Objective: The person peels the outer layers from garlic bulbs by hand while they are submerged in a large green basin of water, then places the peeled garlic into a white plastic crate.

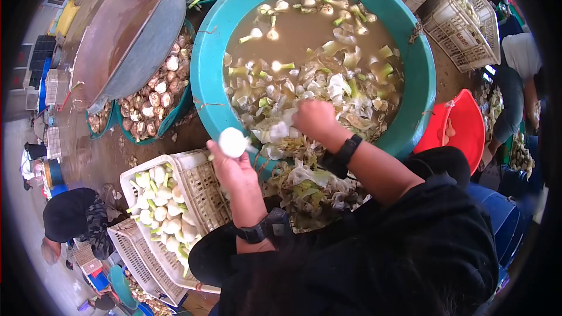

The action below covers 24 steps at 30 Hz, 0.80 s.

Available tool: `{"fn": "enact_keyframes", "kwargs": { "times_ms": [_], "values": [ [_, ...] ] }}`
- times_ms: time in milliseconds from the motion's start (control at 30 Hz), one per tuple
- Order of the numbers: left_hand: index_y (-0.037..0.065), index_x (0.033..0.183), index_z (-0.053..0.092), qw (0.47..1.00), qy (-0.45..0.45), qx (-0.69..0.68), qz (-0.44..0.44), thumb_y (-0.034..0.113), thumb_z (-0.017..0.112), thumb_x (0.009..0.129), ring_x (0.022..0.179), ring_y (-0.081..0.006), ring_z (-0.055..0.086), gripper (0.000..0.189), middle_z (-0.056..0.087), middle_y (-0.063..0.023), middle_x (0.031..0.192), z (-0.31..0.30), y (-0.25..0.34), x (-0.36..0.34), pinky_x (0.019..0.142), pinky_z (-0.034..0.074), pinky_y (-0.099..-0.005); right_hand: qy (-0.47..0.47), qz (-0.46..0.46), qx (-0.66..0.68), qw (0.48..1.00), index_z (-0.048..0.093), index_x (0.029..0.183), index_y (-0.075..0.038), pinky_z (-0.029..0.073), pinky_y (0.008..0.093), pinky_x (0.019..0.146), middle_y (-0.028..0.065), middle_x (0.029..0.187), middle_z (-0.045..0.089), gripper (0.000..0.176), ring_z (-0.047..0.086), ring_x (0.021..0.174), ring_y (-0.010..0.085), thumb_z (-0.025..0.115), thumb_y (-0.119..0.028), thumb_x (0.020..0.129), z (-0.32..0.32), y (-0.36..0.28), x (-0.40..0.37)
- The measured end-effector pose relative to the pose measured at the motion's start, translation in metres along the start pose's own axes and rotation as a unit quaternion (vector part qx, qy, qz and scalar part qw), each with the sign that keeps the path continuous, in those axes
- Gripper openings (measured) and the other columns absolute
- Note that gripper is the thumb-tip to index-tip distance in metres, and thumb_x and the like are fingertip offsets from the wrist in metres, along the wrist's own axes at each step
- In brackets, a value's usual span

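Observation:
My left hand [235, 174] is closed round a smooth white garlic bulb [233, 142], held up just outside the near rim of a large green tub [212, 90]. Closed in a fist, my right hand [316, 118] hovers over the tub's near side; what its fingers hold, if anything, is hidden. Pale shreds of peel show blurred between the two hands. In the tub's brown water float garlic bulbs with green stems [272, 34] and a thick layer of loose peel [333, 90]. More peel [310, 184] is heaped between the tub and my lap.
A cream crate [202, 178] of peeled garlic stands at my left. Beyond it are a basket of unpeeled bulbs [155, 102] and a big metal pan [137, 41]. A red basin [468, 120] sits right, below stacked crates [462, 32]. Co-workers [73, 213] are on both sides.

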State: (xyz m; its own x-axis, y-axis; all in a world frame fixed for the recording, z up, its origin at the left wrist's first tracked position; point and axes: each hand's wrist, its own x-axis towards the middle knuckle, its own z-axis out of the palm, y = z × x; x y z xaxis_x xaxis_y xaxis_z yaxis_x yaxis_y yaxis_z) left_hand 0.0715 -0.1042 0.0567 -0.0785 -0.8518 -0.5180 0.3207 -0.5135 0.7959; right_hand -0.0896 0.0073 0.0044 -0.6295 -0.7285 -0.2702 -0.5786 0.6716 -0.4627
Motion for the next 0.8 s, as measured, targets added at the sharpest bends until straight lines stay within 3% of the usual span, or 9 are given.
{"fn": "enact_keyframes", "kwargs": {
  "times_ms": [133, 233, 267, 367, 433, 567, 700, 767, 800],
  "values": [
    [0.006, 0.1, 0.053, 1.0, -0.002, 0.016, -0.018, 0.042, 0.049, 0.086, 0.079, -0.0144, 0.058, 0.038, 0.061, -0.0042, 0.09, -0.012, 0.015, 0.012, 0.062, 0.045, -0.0274, -0.114, -0.019, -0.042, 0.992, 0.061, 0.073, -0.004, 0.048, 0.0415, 0.062, 0.0154, 0.071, 0.061, 0.036, 0.06, 0.068, 0.0337, 0.05, -0.038, 0.081, -0.033, -0.005, -0.002],
    [0.004, 0.092, 0.053, 0.998, 0.011, 0.054, 0.011, 0.031, 0.048, 0.088, 0.069, -0.0147, 0.056, 0.028, 0.058, -0.0054, 0.082, 0.012, 0.01, -0.008, 0.058, 0.044, -0.027, -0.002, -0.176, 0.253, 0.951, 0.058, 0.075, -0.003, 0.046, 0.0373, 0.059, 0.0136, 0.069, 0.059, 0.027, 0.057, 0.064, 0.0304, 0.059, -0.029, 0.079, -0.037, -0.051, -0.03],
    [0.002, 0.088, 0.052, 0.981, 0.001, 0.13, 0.147, 0.027, 0.048, 0.088, 0.067, -0.015, 0.055, 0.025, 0.057, -0.0053, 0.079, 0.011, 0.002, -0.007, 0.058, 0.044, -0.0279, 0.011, -0.191, 0.285, 0.939, 0.058, 0.076, -0.002, 0.046, 0.0374, 0.06, 0.0144, 0.07, 0.058, 0.023, 0.057, 0.065, 0.0313, 0.061, -0.025, 0.077, -0.04, -0.066, -0.037],
    [-0.004, 0.08, 0.047, 0.885, -0.026, 0.278, 0.373, 0.017, 0.051, 0.086, 0.069, -0.0199, 0.053, 0.022, 0.053, -0.0078, 0.079, 0.01, 0.0, -0.013, 0.061, 0.044, -0.0337, 0.065, -0.218, 0.313, 0.922, 0.056, 0.071, -0.001, 0.048, 0.0407, 0.06, 0.016, 0.069, 0.059, 0.025, 0.058, 0.065, 0.0329, 0.053, -0.024, 0.078, -0.044, -0.085, -0.043],
    [-0.004, 0.078, 0.049, 0.652, -0.096, 0.417, 0.626, 0.018, 0.053, 0.084, 0.075, -0.0264, 0.052, 0.023, 0.052, -0.0122, 0.088, 0.008, 0.01, -0.017, 0.066, 0.043, -0.0376, 0.059, -0.222, 0.282, 0.932, 0.056, 0.071, -0.001, 0.048, 0.0407, 0.059, 0.0166, 0.07, 0.059, 0.023, 0.058, 0.065, 0.033, 0.052, -0.022, 0.077, -0.051, -0.085, -0.042],
    [-0.004, 0.078, 0.049, 0.55, -0.186, 0.452, 0.678, 0.023, 0.06, 0.081, 0.08, -0.0302, 0.051, 0.029, 0.051, -0.0135, 0.092, -0.007, 0.016, -0.006, 0.069, 0.043, -0.0409, 0.033, -0.238, 0.217, 0.946, 0.056, 0.068, -0.001, 0.048, 0.041, 0.058, 0.0173, 0.068, 0.059, 0.02, 0.059, 0.062, 0.0331, 0.05, -0.019, 0.075, -0.056, -0.081, -0.041],
    [-0.003, 0.077, 0.05, 0.534, -0.211, 0.439, 0.691, 0.024, 0.061, 0.08, 0.079, -0.0304, 0.051, 0.03, 0.051, -0.0136, 0.092, -0.008, 0.011, -0.008, 0.07, 0.043, -0.0413, 0.018, -0.213, 0.204, 0.955, 0.057, 0.07, -0.003, 0.046, 0.0417, 0.058, 0.0157, 0.064, 0.058, 0.016, 0.057, 0.062, 0.034, 0.054, -0.018, 0.075, -0.045, -0.077, -0.039],
    [-0.001, 0.076, 0.051, 0.618, -0.18, 0.422, 0.639, 0.025, 0.06, 0.081, 0.079, -0.03, 0.051, 0.029, 0.051, -0.0128, 0.092, -0.009, -0.001, -0.008, 0.07, 0.044, -0.042, 0.026, -0.186, 0.239, 0.953, 0.057, 0.068, -0.003, 0.047, 0.0418, 0.057, 0.0164, 0.062, 0.057, 0.017, 0.057, 0.06, 0.0347, 0.055, -0.019, 0.074, -0.036, -0.075, -0.035],
    [0.0, 0.076, 0.051, 0.776, -0.126, 0.33, 0.522, 0.03, 0.058, 0.082, 0.079, -0.0282, 0.051, 0.031, 0.052, -0.0104, 0.092, -0.009, -0.007, -0.011, 0.071, 0.044, -0.0419, 0.026, -0.187, 0.24, 0.952, 0.057, 0.068, -0.003, 0.047, 0.0418, 0.057, 0.0164, 0.062, 0.057, 0.017, 0.057, 0.06, 0.0347, 0.055, -0.019, 0.074, -0.032, -0.075, -0.035]
  ]
}}
